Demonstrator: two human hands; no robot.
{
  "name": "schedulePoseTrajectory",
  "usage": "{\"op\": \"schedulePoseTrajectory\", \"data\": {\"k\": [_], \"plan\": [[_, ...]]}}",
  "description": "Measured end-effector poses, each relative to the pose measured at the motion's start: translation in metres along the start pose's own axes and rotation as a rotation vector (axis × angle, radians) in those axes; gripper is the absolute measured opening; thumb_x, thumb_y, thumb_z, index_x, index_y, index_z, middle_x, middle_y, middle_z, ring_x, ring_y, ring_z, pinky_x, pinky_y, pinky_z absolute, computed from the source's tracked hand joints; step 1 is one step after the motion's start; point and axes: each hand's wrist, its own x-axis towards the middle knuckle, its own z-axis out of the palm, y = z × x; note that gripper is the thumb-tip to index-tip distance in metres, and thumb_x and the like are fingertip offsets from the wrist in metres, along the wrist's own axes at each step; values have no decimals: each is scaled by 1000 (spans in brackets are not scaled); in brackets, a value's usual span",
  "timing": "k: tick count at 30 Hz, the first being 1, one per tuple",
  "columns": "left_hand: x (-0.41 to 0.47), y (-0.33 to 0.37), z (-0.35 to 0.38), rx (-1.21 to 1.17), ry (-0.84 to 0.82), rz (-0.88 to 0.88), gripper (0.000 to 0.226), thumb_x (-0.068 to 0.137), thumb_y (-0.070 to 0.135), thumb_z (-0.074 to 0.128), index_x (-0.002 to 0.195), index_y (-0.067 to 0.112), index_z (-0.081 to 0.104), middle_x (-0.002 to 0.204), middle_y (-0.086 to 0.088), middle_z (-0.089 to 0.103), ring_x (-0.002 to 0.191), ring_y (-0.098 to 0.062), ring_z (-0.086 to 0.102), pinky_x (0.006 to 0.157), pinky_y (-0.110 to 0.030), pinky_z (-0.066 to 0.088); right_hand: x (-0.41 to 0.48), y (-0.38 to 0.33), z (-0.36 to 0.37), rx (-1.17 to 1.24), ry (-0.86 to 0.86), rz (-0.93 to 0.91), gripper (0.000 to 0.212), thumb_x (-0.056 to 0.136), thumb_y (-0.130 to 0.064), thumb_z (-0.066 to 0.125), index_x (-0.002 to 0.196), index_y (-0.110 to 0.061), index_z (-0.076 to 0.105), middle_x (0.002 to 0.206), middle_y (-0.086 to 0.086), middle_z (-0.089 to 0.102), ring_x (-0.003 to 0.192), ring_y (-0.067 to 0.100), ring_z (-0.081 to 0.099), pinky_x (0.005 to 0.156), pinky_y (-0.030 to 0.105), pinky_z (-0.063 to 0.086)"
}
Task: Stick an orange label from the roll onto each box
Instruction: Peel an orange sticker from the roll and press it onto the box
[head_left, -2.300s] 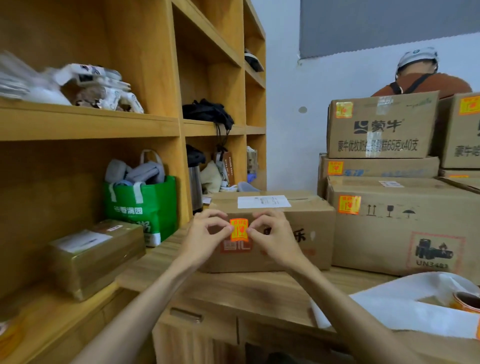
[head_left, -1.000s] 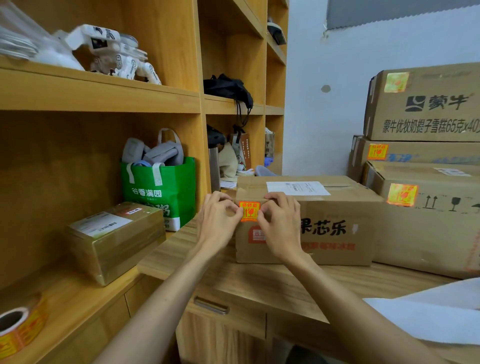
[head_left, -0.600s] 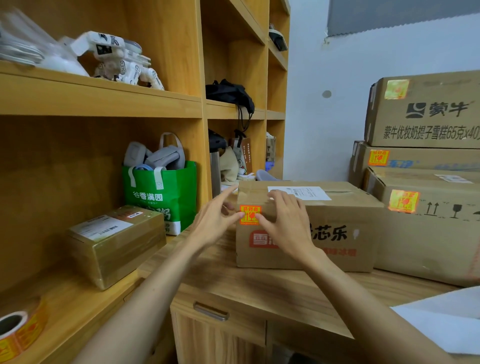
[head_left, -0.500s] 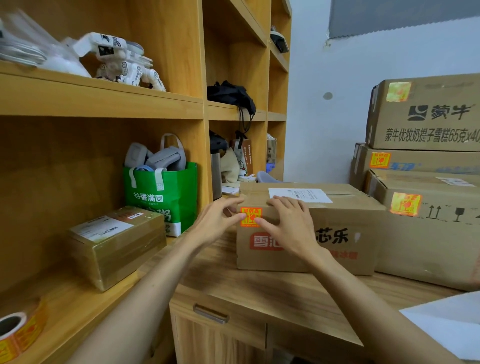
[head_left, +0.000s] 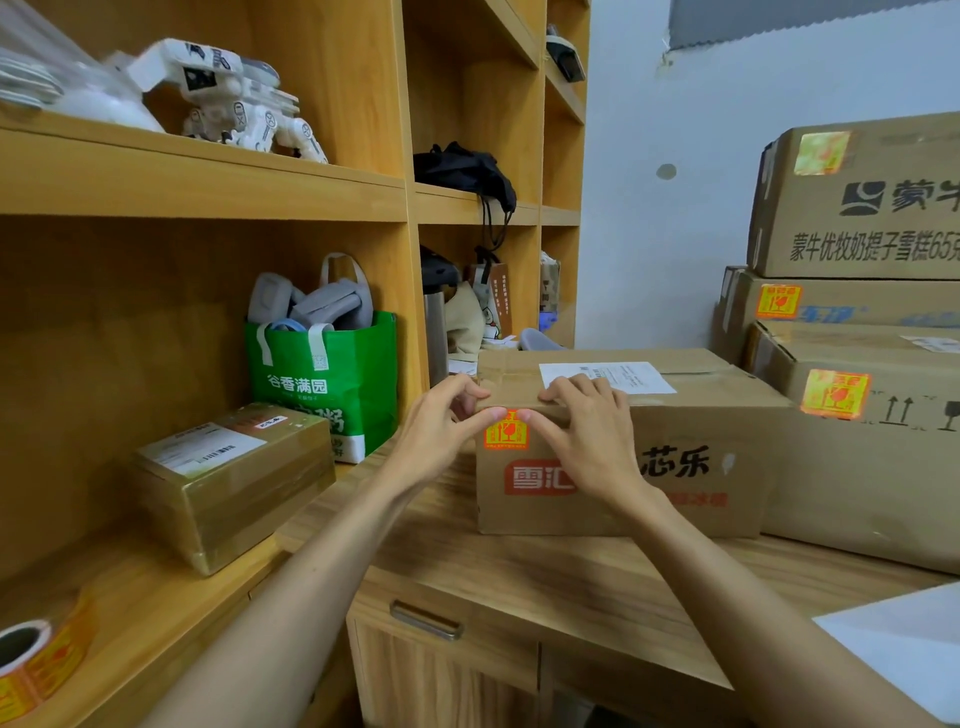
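A brown cardboard box (head_left: 685, 436) with a red logo stands on the wooden desk (head_left: 519, 577). An orange label (head_left: 506, 431) is stuck on the upper left of its front face. My left hand (head_left: 441, 426) and my right hand (head_left: 587, 431) rest against the box with fingers spread. Both thumb tips touch the label's top edge, and my right fingers lie over the box's top edge. Neither hand holds anything. The roll of orange labels (head_left: 36, 660) lies on the lower shelf at the far left.
Stacked cardboard boxes (head_left: 872, 467) with orange labels stand at the right. A small taped parcel (head_left: 234, 478) and a green bag (head_left: 332, 379) sit on the shelf to the left. White paper (head_left: 904, 644) lies at the desk's right corner.
The label went from pinched between my fingers to stuck on the box front. My hands opened and flattened, thumbs sliding to the label's top edge. The view shifted left and nearer.
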Motion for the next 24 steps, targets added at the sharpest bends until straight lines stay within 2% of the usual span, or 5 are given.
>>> {"op": "schedulePoseTrajectory", "data": {"k": [6,10,13,16,24], "plan": [[2,-8,-7,-42,-69,-18,13,93,33,70,103,25,68,94,-2,63,92,-14,60,81,-20,48,1,6,-1,29,-19,-27,35,93,-57,53,100,-24,63,102,-7,59,96,15,45,88,31,27],[0,-8,-6,-35,-81,-1,18,91,32,72,105,23,66,94,2,61,91,-8,61,79,-16,46,1,7,-1,-12,-42,-47,51,86,-70,41,103,-26,60,103,-9,57,98,15,46,89,32,30],[-4,-15,-9,11,-134,31,34,87,31,77,117,24,62,101,11,61,98,-5,60,85,-20,49,-4,12,0,-96,-55,-125,55,82,-73,49,111,-26,57,110,-8,56,102,16,46,93,34,34],[-6,-18,-7,48,-127,60,41,86,30,78,122,29,59,102,6,61,99,-8,59,86,-27,51,-5,12,5,-158,-34,-149,53,82,-69,56,112,-25,55,111,-6,56,104,18,48,94,36,37],[-8,-22,-1,143,-139,91,57,82,33,81,128,30,48,102,8,58,96,-5,56,72,-22,49,-6,12,10,-230,9,-163,63,76,-73,61,112,-22,55,110,-3,57,104,19,49,94,38,39]]}}
